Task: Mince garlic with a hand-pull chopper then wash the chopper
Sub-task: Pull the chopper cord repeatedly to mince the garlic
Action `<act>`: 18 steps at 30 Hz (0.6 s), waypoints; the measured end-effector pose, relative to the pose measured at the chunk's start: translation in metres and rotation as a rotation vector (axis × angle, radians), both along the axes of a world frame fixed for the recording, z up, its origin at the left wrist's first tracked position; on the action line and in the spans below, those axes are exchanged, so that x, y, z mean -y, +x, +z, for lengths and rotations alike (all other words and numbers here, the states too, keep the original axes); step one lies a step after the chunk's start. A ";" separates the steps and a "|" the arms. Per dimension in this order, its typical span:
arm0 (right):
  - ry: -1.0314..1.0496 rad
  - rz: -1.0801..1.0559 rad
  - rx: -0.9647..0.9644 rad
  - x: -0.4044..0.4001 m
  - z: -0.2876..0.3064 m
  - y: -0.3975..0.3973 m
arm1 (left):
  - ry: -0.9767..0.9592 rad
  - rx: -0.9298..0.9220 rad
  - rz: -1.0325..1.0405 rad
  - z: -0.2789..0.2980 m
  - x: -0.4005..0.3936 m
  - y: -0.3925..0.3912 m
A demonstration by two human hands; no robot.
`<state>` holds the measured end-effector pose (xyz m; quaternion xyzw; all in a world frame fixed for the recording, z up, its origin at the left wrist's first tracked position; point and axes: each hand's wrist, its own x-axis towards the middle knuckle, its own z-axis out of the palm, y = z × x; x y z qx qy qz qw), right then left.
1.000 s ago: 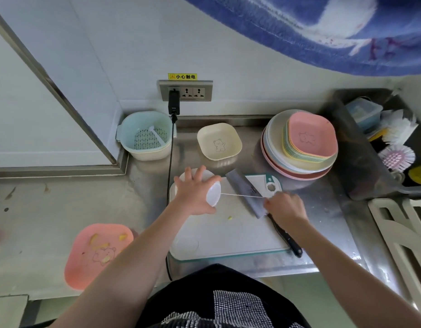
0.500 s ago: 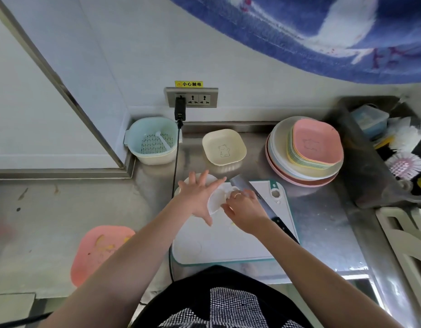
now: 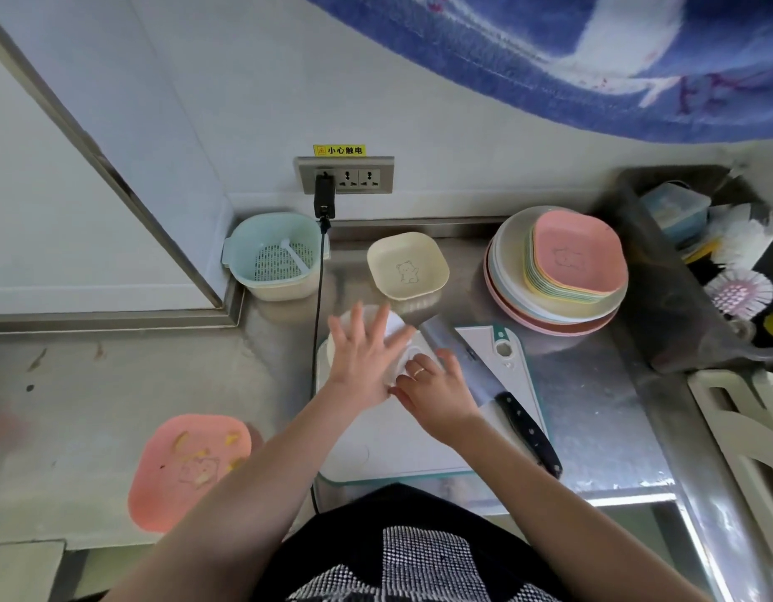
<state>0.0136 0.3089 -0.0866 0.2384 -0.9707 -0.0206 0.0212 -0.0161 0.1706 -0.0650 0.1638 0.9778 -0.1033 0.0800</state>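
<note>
On the cutting board [image 3: 402, 445] | left hand [image 3: 361, 362] flat, pressing chopper [image 3: 398, 341] | right hand [image 3: 437, 391] pinching its pull handle | risk — a hard pull slides chopper into knife [image 3: 484, 380]

Left hand [image 3: 362, 357] flat, fingers spread; right hand [image 3: 437, 386] beside, curled.

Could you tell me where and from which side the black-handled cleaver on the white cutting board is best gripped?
Grip the black-handled cleaver by its riveted handle, coming from the near right: the handle points that way, past the white cutting board, while the blade lies flat beside the right hand.
</note>
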 end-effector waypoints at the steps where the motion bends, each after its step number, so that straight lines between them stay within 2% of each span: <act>1: -0.002 0.016 0.005 0.000 -0.005 0.001 | -0.004 0.018 -0.017 -0.001 0.001 0.001; 6: -0.063 0.010 0.082 -0.002 -0.002 -0.001 | 0.031 0.104 0.002 0.005 0.006 -0.014; 10: -0.203 0.105 0.068 -0.010 0.000 -0.008 | 0.160 0.414 0.098 0.007 0.013 -0.024; 18: -0.155 0.234 0.085 -0.013 -0.006 -0.013 | 0.131 0.431 0.062 0.010 0.008 -0.025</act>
